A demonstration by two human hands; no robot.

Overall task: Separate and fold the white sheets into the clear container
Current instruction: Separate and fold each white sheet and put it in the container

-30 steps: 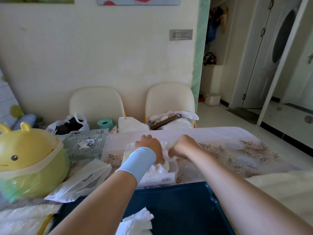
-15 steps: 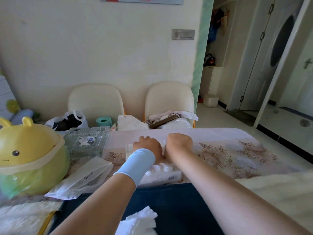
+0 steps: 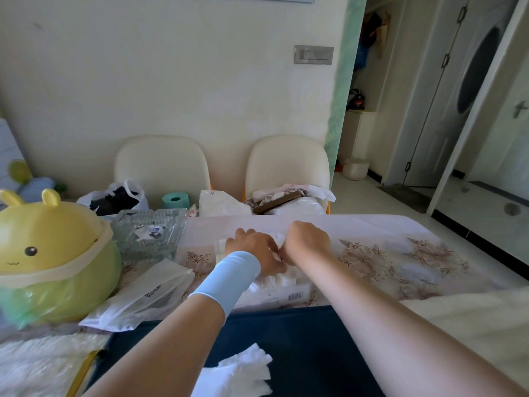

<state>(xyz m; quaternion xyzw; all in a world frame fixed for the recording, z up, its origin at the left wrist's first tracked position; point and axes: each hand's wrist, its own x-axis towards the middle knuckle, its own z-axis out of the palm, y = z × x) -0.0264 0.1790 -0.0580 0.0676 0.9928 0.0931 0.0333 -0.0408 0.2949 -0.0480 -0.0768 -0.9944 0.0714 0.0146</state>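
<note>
A clear container with a barcode label stands on the table in front of me, filled with white sheets. My left hand, with a light blue band on the wrist, presses down on the sheets in the container. My right hand is right beside it, fingers curled on a bit of white sheet at the container's far edge. More crumpled white sheets lie in the dark blue tray nearest me. The hands hide most of the container's top.
A yellow-green animal-shaped bin stands at the left, a glass dish behind it and a white plastic bag beside the container. Two cream chairs hold bags and cloths. The flowered tablecloth runs to the right.
My right hand has moved left, close against my left hand over the container. The view has tilted up, so less of the blue tray shows.
</note>
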